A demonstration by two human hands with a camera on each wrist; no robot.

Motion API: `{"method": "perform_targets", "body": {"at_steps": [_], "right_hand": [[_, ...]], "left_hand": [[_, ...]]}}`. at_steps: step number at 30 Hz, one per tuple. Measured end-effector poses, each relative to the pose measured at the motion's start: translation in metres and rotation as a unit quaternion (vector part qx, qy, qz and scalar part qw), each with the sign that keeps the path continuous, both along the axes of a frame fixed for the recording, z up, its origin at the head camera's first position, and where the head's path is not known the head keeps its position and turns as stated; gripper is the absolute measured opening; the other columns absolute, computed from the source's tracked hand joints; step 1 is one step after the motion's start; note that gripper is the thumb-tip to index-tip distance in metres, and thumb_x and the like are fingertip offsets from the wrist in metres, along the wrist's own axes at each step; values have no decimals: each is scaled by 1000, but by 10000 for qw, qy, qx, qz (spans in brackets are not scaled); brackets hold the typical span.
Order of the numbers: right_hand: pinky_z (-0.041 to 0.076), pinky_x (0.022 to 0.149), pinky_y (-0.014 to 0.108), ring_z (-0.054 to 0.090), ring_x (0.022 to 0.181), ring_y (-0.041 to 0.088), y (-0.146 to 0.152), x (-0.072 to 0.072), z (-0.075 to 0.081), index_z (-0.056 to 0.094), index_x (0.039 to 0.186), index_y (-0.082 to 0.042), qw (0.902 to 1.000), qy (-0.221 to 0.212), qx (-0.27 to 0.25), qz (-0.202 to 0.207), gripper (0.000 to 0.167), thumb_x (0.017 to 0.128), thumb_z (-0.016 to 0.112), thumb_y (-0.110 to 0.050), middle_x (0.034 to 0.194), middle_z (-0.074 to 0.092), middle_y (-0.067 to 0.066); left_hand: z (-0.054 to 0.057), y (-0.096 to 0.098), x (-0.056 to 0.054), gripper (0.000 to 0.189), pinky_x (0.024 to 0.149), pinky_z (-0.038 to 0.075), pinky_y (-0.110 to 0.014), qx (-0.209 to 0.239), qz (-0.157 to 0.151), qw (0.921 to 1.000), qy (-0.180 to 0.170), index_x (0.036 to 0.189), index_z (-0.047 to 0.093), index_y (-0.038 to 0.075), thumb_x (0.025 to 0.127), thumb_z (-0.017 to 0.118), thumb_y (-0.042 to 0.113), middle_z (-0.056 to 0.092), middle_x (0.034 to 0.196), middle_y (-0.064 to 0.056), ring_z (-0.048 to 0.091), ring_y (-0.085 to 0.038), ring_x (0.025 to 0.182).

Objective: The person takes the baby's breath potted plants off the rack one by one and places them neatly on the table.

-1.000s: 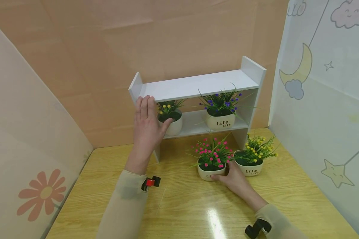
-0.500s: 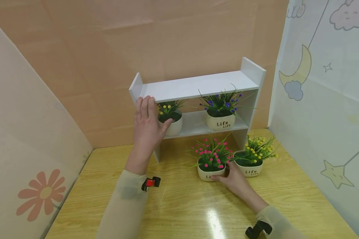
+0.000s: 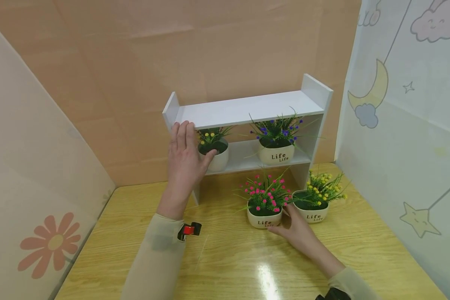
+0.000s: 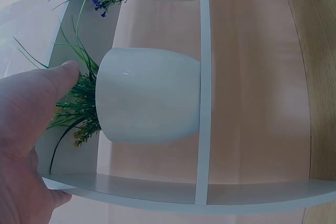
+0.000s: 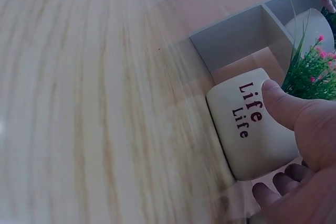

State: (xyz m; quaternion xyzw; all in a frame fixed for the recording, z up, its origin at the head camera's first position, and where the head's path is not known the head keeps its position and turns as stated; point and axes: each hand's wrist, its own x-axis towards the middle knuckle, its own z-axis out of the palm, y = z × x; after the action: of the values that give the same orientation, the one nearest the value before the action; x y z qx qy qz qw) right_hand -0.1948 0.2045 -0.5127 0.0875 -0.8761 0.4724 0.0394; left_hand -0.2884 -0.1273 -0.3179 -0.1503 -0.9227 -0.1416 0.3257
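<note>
My left hand [image 3: 185, 158] rests against the front left corner of a white two-tier shelf [image 3: 247, 106], its fingers straight and thumb spread. Behind the thumb, a white pot with yellow flowers [image 3: 218, 160] stands on the middle board. My right hand [image 3: 301, 233] is beside a cream "Life" pot with pink flowers [image 3: 264, 220] on the table. Its thumb and fingers are spread around the pot's right side; in the right wrist view the thumb [image 5: 286, 106] lies close to the pot's wall, and the other fingertips are apart from it.
A "Life" pot with purple flowers [image 3: 276, 154] stands on the right of the middle board. Another pot with yellow flowers [image 3: 314, 216] is on the table, just right of the pink one. Printed walls [image 3: 405, 146] border the wooden table [image 3: 225, 258].
My right hand has loosened and drawn back slightly to the right, uncovering the lettering on the pink-flower pot. The pot and my left hand have stayed in place.
</note>
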Motion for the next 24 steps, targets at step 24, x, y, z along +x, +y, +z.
{"method": "perform_targets", "body": {"at_steps": [24], "right_hand": [[42, 117, 57, 42, 151, 56, 23, 49, 36, 15, 174, 3, 9979, -191, -150, 600, 109, 99, 86, -30, 175, 28, 29]], "left_hand": [[0, 0, 1, 104, 134, 18, -56, 107, 62, 9999, -118, 168, 20, 3, 99, 83, 49, 22, 173, -18, 6, -37, 167]]}}
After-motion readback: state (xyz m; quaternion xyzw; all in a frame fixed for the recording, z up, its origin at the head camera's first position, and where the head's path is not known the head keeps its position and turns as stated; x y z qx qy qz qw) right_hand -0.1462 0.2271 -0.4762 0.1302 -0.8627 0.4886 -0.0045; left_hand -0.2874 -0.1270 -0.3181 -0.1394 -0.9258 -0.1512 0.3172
